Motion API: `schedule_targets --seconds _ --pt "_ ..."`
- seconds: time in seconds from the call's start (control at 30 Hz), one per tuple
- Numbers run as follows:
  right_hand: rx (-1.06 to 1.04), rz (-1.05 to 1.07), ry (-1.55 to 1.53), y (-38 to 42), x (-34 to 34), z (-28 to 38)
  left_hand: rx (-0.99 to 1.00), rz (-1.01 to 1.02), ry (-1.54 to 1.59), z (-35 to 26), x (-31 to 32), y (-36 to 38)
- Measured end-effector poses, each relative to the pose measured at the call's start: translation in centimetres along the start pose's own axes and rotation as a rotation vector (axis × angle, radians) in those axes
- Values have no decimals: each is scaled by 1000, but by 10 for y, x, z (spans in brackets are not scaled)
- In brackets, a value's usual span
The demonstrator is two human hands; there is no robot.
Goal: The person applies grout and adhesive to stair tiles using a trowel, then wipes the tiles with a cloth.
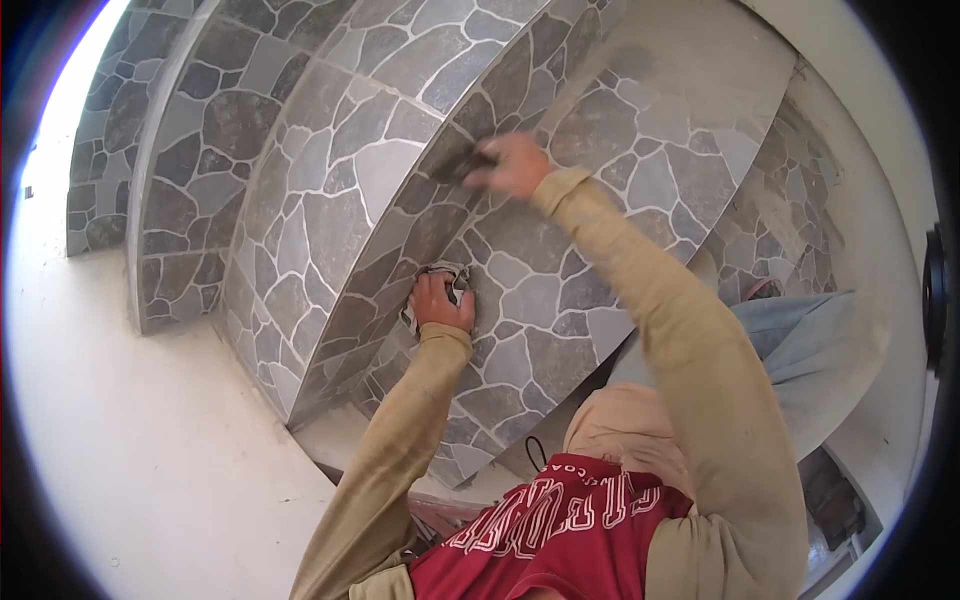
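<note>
My left hand [437, 303] presses a crumpled grey-and-white rag [460, 274] onto the tread [535, 290], in the corner where it meets the riser. The fingers are bent over the rag. Farther up the same step, my right hand [516, 166] grips a dark flat pad [460, 164] that lies against the riser [420, 215]. This hand and its pad are smeared by motion. Tread and riser both carry grey stone-pattern tiles with pale joint lines. Whitish dust films the far end of the tread.
More tiled steps [345, 140] rise to the left, with straight exposed edges. A white wall [130, 400] borders them at lower left. Below on the right lies another dusty tiled step [790, 195]. A thin black loop [536, 452] shows near my body.
</note>
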State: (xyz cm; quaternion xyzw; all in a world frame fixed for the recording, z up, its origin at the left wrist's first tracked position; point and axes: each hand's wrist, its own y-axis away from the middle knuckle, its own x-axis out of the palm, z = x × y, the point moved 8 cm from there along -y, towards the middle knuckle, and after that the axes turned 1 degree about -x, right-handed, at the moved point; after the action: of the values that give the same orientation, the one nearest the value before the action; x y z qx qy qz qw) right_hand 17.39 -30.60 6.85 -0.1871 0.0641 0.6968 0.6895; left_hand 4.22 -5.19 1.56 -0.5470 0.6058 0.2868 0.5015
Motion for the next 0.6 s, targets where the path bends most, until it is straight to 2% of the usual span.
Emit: schedule_targets --seconds 0.03,0.1,0.13,0.2,0.23,0.27,0.33,0.43,0.53,0.57,0.6 --pt "-55 68 -13 7 18 24 -8 16 -27 -2 0 -5" --pt "123 108 -215 28 18 62 19 -7 -9 -6 1 -11" --pt "123 111 -219 42 27 67 21 -3 1 -3 0 -6" --pt "-229 -525 -201 72 -9 82 16 -20 1 -1 0 -7" --pt "-192 -597 -109 82 -10 72 16 -24 3 -1 1 -4" --pt "-180 -582 -116 84 0 65 0 -15 -2 1 1 2" --pt "-126 -663 151 81 4 56 39 -44 36 -2 -1 -4" --pt "-106 -680 88 73 34 81 44 -25 14 1 3 -4" --pt "16 -667 95 69 38 67 27 -30 29 -2 1 -4" --pt "122 -685 80 69 37 53 28 -30 29 -1 1 -4" --pt "119 -684 79 72 38 49 34 -40 23 -2 1 -4"
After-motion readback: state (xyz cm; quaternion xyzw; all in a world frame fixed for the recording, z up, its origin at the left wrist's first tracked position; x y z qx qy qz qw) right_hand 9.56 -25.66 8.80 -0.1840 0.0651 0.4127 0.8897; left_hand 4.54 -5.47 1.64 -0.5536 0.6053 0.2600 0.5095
